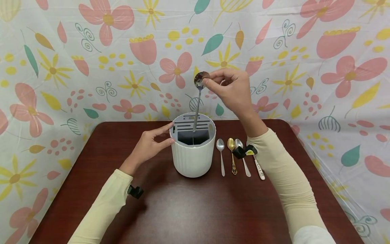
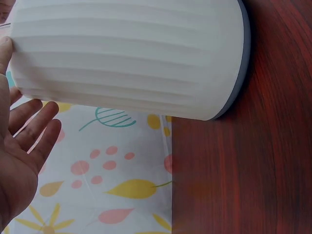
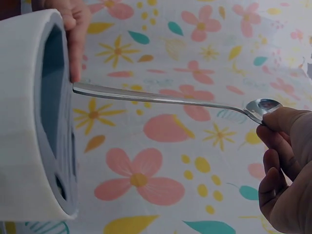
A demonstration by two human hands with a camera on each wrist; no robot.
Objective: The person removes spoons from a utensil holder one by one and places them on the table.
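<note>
My right hand (image 1: 233,88) pinches a long-handled silver spoon (image 1: 197,108) by its bowl, between thumb and fingers. The spoon hangs bowl up, its handle slanting down over the white ribbed utensil holder (image 1: 193,162). In the right wrist view the end of the spoon's handle (image 3: 156,98) is close to the holder's opening. A grey slotted top insert (image 1: 190,126) with a divided opening at its front sits in the holder. My left hand (image 1: 149,144) touches the holder's left rim with extended thumb and forefinger; the left wrist view shows its other fingers (image 2: 36,129) loosely spread beside the wall.
Right of the holder, several spoons lie in a row on the dark red table (image 1: 195,206): a silver spoon (image 1: 220,145), a gold spoon (image 1: 231,144), another silver spoon (image 1: 246,168) and one with a patterned white handle (image 1: 259,168). A floral cloth (image 1: 122,67) hangs behind.
</note>
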